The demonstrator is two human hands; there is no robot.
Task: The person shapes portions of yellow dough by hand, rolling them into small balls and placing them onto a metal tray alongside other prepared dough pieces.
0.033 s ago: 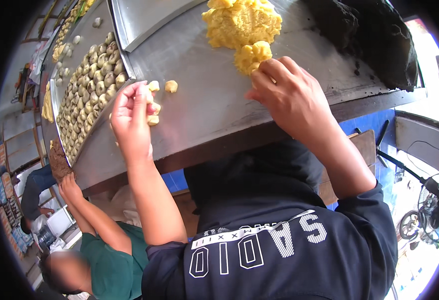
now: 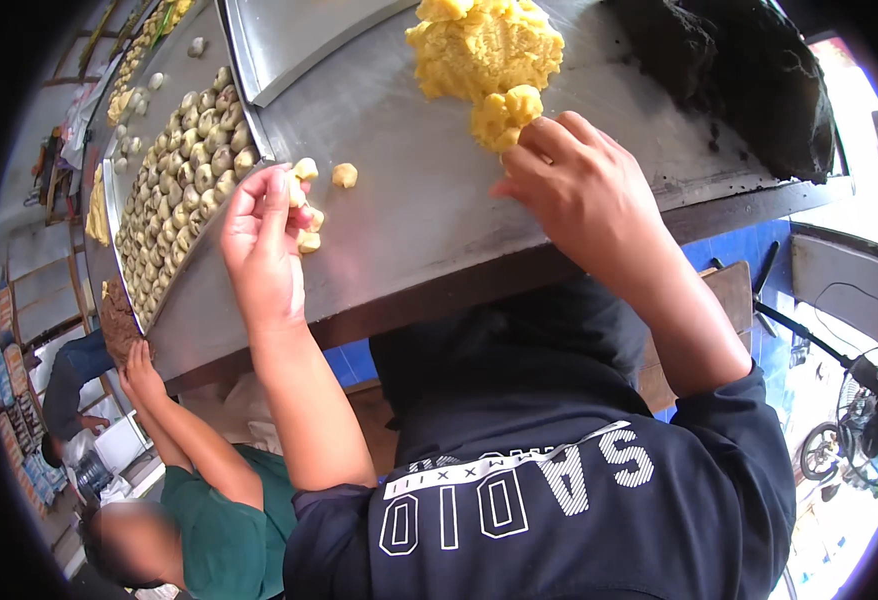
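Observation:
A small piece of yellow dough (image 2: 295,192) is pinched between the fingertips of my left hand (image 2: 264,230). Beside those fingers, several little dough pieces (image 2: 308,242) rest on the metal tabletop, and a separate dough ball (image 2: 344,176) lies just to their right. My right hand (image 2: 584,185) is closed at the near edge of a small lump of yellow dough (image 2: 507,115); its fingertips are partly hidden. That lump touches a larger mass of yellow dough (image 2: 489,50) behind it.
Left of my left hand, a metal tray (image 2: 259,135) holds rows of pale filled balls (image 2: 184,175). A dark, crumbly mass (image 2: 729,80) sits at the far right. At lower left, a co-worker in a green shirt (image 2: 224,525) has hands on brown dough (image 2: 119,325).
The fingers of my left hand have shifted slightly, so the dough piece between them shows more. My right hand stays at the lump.

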